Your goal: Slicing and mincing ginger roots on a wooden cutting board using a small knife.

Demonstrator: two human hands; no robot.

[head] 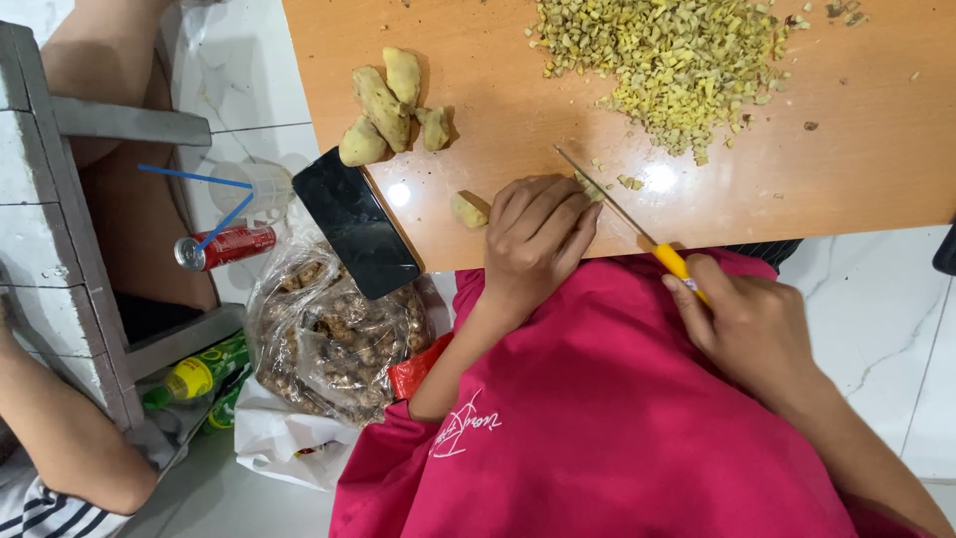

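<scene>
At the far left, part of another person's arm [60,438] was seen beside a grey wooden stool [70,199]. Below the stool, a green bottle with a yellow label [194,379] was laid on the floor. A red drink can [227,245] was lying on its side on the white floor, with a clear plastic cup [254,187] holding 1 blue straw [189,176] just above it. A clear plastic bag filled with brown ginger roots [334,339] was set on a white bag [284,448], just beside a red packet [416,367]. A black phone [356,222] was propped across the edge of the orange cutting board [478,60]. On the board, 4 peeled ginger pieces [388,105] were grouped together, and 1 small piece [469,210] was lying just left of the left hand [538,239].

The left hand was curled, fingertips pressed down on a ginger bit [590,186] that was mostly hidden under them. The thin blade of a yellow-handled knife [637,231] was laid against that bit, right beside the fingertips. The right hand [747,324] was closed around the handle, near the board's edge. A large heap of chopped ginger [677,60] was piled well above the hands.
</scene>
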